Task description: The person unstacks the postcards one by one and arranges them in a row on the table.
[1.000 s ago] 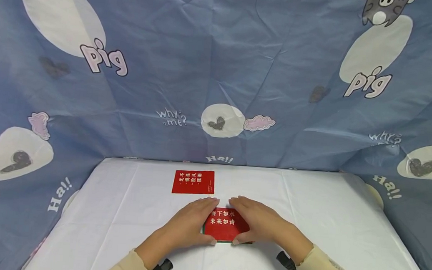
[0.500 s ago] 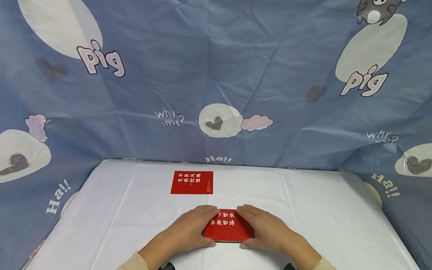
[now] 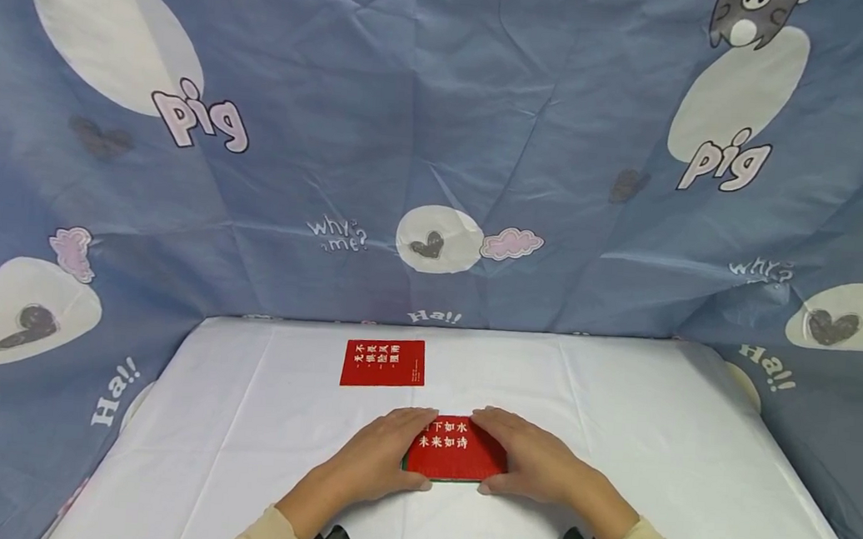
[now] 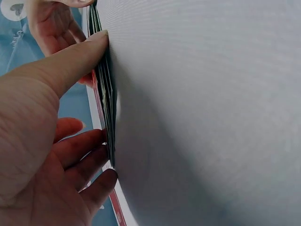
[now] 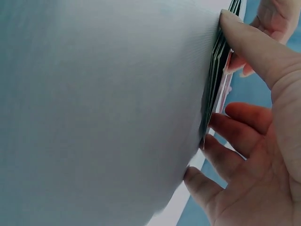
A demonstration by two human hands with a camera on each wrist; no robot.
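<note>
Blue printed backdrop, white tabletop

stack on table between left hand and right hand, card behind and leftward, curtain behind table

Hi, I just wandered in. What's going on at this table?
A person has both hands around a thin red-topped stack on the white cloth. The left hand holds its left end and the right hand its right end, thumbs at the near edge and fingers toward the far edge. White characters show on top, and the wrist views show several thin layers. Farther back, slightly left, a separate red card lies flat, touched by neither hand.
</note>
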